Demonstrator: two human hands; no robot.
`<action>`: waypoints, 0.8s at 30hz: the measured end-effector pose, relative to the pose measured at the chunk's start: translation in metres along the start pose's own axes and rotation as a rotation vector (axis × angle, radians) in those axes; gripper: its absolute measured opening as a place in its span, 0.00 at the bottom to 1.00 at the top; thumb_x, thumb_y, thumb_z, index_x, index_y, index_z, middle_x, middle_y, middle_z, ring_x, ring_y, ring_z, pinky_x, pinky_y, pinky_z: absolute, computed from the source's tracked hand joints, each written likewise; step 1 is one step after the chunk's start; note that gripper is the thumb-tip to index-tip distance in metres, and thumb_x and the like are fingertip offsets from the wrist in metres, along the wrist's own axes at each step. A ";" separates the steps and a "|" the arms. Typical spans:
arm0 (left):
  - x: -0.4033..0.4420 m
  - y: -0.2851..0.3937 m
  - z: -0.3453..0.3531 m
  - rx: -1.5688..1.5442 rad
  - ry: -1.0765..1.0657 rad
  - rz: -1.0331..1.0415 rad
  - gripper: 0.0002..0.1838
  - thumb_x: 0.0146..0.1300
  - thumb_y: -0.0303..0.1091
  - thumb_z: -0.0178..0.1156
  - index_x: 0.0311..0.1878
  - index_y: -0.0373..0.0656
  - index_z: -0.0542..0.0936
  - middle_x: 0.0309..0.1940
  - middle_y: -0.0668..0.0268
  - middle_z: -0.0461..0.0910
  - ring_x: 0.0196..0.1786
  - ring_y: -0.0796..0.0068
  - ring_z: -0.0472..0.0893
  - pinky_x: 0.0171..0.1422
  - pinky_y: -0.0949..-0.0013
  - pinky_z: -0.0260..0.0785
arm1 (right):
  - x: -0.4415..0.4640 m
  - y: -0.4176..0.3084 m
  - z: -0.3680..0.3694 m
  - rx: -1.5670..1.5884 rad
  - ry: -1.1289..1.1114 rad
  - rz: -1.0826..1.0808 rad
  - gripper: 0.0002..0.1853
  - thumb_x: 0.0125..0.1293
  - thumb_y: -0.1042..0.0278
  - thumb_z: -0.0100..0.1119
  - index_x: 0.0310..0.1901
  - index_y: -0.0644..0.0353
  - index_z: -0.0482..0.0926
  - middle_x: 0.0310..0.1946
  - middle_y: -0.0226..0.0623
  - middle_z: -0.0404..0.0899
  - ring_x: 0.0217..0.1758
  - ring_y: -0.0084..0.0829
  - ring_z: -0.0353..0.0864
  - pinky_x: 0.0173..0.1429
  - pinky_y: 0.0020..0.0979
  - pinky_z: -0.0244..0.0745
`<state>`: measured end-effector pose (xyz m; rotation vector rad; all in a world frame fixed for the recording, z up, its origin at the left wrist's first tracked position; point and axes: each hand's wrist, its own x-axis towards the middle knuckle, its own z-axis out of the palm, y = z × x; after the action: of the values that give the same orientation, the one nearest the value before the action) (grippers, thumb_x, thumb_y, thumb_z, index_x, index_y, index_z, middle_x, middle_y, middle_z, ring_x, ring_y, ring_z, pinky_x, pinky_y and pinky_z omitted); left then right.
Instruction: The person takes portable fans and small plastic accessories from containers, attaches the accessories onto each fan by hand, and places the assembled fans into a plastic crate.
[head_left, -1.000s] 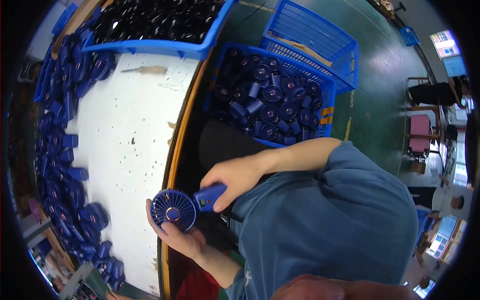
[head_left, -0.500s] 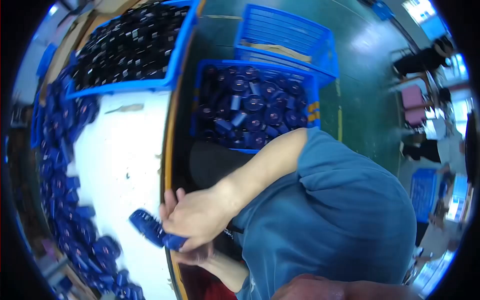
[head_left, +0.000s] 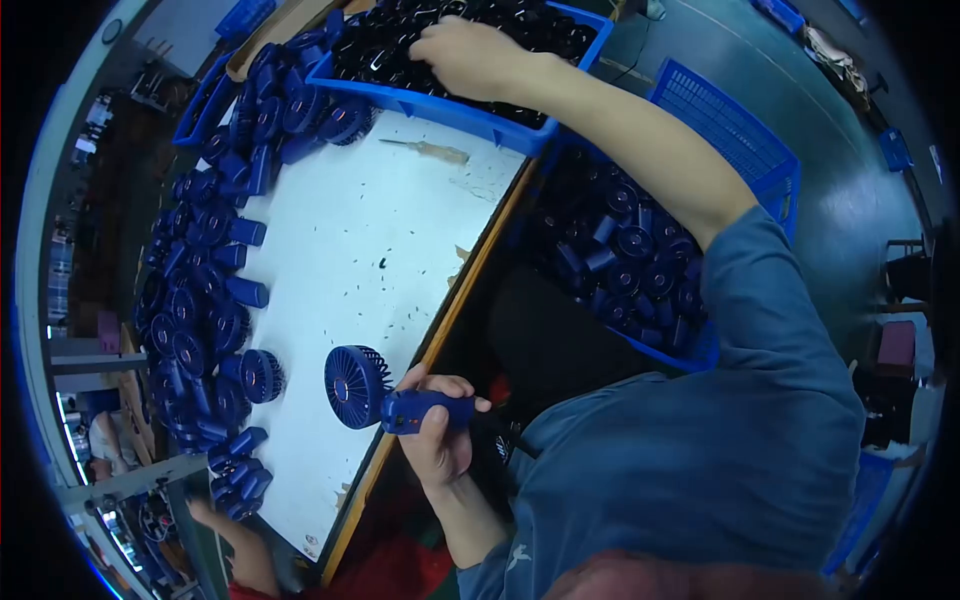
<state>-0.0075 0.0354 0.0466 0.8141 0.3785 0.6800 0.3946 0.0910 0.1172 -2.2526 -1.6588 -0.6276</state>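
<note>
My left hand (head_left: 440,430) is wrapped round the handle of a blue handheld fan (head_left: 352,388). The round fan head points left, over the white tabletop (head_left: 330,240) near its wooden edge. My right hand (head_left: 468,58) is at the blue bin (head_left: 440,108) of small glossy black parts (head_left: 375,50). Its fingers are bent and close together over the parts, and what they hold is too small to make out. Another blue fan (head_left: 262,376) rests on the table left of the held one.
Many blue fans (head_left: 190,310) are heaped along the table's far side. A knife-like tool (head_left: 435,151) lies near the bin. A crate of fans (head_left: 640,250) and another blue crate (head_left: 700,105) stand beside the table. Another person's arm (head_left: 240,545) shows at the lower left.
My right hand has left the fan and moved up to the black parts. My left hand now holds the fan by its handle. The camera view has shifted.
</note>
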 end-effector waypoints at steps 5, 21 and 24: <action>-0.003 0.002 0.006 0.022 0.028 0.012 0.35 0.63 0.31 0.64 0.70 0.36 0.61 0.38 0.56 0.75 0.42 0.64 0.77 0.29 0.69 0.81 | 0.021 0.006 0.035 -0.184 -0.076 -0.154 0.07 0.59 0.70 0.57 0.34 0.58 0.85 0.39 0.39 0.83 0.49 0.38 0.80 0.55 0.37 0.77; 0.018 0.002 -0.002 0.141 0.270 0.066 0.27 0.68 0.33 0.58 0.67 0.35 0.64 0.53 0.58 0.76 0.49 0.75 0.77 0.35 0.74 0.72 | -0.167 -0.190 -0.045 1.411 -0.079 -0.149 0.18 0.63 0.75 0.58 0.56 0.65 0.76 0.45 0.48 0.75 0.43 0.40 0.81 0.46 0.34 0.78; 0.008 0.006 -0.003 0.126 0.285 -0.022 0.26 0.68 0.32 0.58 0.66 0.36 0.63 0.47 0.59 0.75 0.46 0.75 0.76 0.30 0.80 0.67 | -0.179 -0.182 -0.045 1.316 -0.090 -0.112 0.16 0.64 0.73 0.59 0.54 0.60 0.78 0.39 0.43 0.74 0.39 0.39 0.80 0.43 0.35 0.78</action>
<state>-0.0061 0.0454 0.0490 0.8327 0.6927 0.7590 0.1687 -0.0235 0.0610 -1.2072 -1.4937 0.4844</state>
